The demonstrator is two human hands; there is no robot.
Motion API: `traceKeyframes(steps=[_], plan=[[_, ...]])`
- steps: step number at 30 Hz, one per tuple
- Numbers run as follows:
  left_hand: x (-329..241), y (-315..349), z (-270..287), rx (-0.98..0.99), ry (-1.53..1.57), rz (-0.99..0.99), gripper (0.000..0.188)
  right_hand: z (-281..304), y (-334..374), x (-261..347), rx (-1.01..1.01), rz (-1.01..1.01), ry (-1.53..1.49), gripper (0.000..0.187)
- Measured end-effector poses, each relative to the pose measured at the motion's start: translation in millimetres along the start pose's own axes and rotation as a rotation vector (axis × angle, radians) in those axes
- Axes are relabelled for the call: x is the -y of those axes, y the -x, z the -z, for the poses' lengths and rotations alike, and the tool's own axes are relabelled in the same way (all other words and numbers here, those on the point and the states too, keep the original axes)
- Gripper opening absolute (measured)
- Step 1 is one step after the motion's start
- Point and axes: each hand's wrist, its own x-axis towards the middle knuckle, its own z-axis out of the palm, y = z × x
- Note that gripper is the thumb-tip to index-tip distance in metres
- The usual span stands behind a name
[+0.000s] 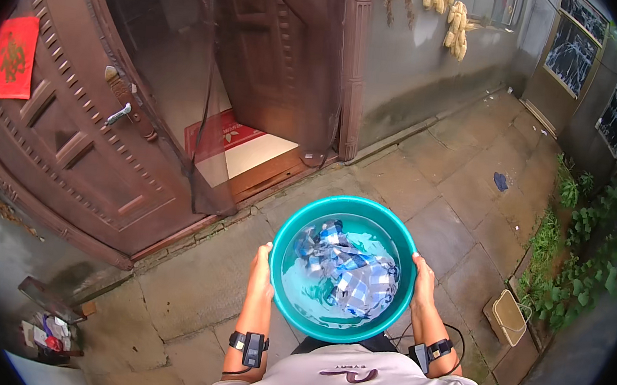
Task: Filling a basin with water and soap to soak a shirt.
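A round teal plastic basin (291, 235) is held level in front of my body, above the paved ground. Water fills part of it, and a blue, white and grey checked cloth (363, 283) lies soaked in the water. My left hand (262, 268) grips the basin's left side, and my right hand (423, 278) grips its right side. The fingers of both hands are mostly hidden behind and under the rim. Each forearm wears a black strap with a small device.
A brown double door (70, 125) stands partly open at the left, with a thin mesh curtain and a red doormat (221, 136) at its threshold. A beige bucket (508, 318) stands at the right beside green plants (579, 241). A dark scrap (500, 181) lies on the paving.
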Motion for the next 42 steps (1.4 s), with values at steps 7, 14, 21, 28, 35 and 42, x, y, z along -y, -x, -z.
traceKeyframes(steps=[7, 14, 21, 28, 35, 42], plan=[[-79, -133, -31, -0.078, 0.019, -0.022, 0.037, -125, -129, 19, 0.058, 0.032, 0.036, 0.030], [-134, -248, -29, -0.171, 0.038, -0.054, 0.043, -257, -253, 38, 0.215, -0.038, 0.066, 0.026], [-219, -361, -50, -0.261, 0.090, -0.067, 0.039, -381, -339, 60, 0.203, -0.025, 0.115, 0.025], [-300, -478, -38, -0.219, 0.063, 0.045, 0.036, -495, -394, 70, 0.138, -0.018, 0.093, 0.025], [-351, -588, -16, -0.277, 0.026, -0.011, 0.048, -600, -443, 81, 0.121, -0.025, 0.109, 0.025], [-427, -595, -42, -0.564, 0.127, -0.027, 0.103, -707, -499, 90, 0.296, 0.011, 0.206, 0.031]])
